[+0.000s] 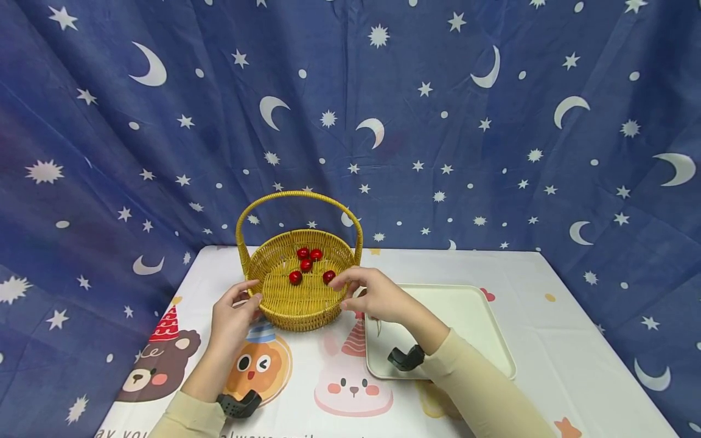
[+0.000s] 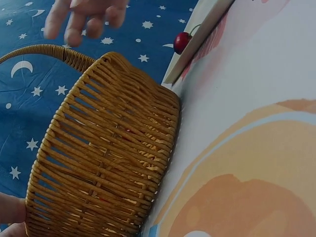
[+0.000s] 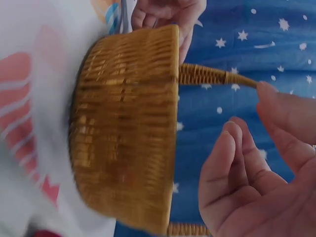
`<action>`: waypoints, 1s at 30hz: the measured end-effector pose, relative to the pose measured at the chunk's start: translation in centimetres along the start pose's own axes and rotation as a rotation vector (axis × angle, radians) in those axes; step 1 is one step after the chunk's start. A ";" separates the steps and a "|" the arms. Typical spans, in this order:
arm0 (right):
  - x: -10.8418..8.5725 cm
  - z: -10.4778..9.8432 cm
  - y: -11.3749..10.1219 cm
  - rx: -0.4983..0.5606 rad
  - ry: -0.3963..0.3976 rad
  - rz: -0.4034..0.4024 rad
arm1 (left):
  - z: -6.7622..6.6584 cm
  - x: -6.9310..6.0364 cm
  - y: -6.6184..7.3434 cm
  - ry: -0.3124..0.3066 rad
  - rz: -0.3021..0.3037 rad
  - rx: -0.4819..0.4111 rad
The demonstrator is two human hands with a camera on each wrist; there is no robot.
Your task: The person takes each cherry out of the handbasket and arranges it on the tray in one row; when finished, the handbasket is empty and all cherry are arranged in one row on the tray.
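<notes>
A yellow wicker basket (image 1: 298, 320) with a tall arched handle stands at the left of the table, several red cherries (image 1: 306, 265) scattered inside. My left hand (image 1: 231, 316) grips its left rim between thumb and fingers. Over the right rim hovers my right hand (image 1: 378, 295), fingers loosely bent and apart, holding nothing; one cherry (image 1: 328, 277) lies just beyond its fingertips. In the left wrist view, another cherry (image 2: 181, 43) with a stem lies at the edge of the tray (image 2: 197, 47); in the head view my right hand mostly hides it.
The cream rectangular tray (image 1: 460, 310) lies right of the basket, partly beneath my right forearm. A white tablecloth (image 1: 531, 340) with cartoon animals covers the table. Behind hangs a blue curtain (image 1: 339, 79) with moons and stars.
</notes>
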State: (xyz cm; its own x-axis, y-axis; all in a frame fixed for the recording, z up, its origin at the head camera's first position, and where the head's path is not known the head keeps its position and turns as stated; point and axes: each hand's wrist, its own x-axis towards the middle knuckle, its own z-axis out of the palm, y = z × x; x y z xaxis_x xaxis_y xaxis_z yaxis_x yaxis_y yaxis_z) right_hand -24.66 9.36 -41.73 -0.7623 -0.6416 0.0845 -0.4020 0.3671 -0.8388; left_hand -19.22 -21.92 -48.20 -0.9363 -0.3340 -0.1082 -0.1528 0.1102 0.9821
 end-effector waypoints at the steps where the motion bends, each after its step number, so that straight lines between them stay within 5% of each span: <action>1: 0.6 0.4 -0.3 -0.011 0.006 -0.013 | 0.0 0.1 0.0 0.001 -0.006 -0.004; 9: 6.4 3.5 0.0 -0.100 0.026 -0.013 | -0.5 0.2 0.1 0.004 -0.019 -0.039; 16: 10.3 5.3 1.2 -0.158 -0.040 0.024 | -0.8 0.1 -0.2 0.008 -0.018 -0.035; 30: 13.1 6.5 3.0 -0.384 -0.179 0.127 | -0.4 0.4 -0.1 -0.028 -0.045 -0.060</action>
State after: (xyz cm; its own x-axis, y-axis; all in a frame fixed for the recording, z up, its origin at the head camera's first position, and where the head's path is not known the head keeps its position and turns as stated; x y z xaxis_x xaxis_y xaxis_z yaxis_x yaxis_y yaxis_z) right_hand -32.54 -2.37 -46.61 -0.7315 -0.6695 -0.1294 -0.4961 0.6527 -0.5726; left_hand -19.41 -22.42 -48.32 -0.9374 -0.3113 -0.1558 -0.1763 0.0387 0.9836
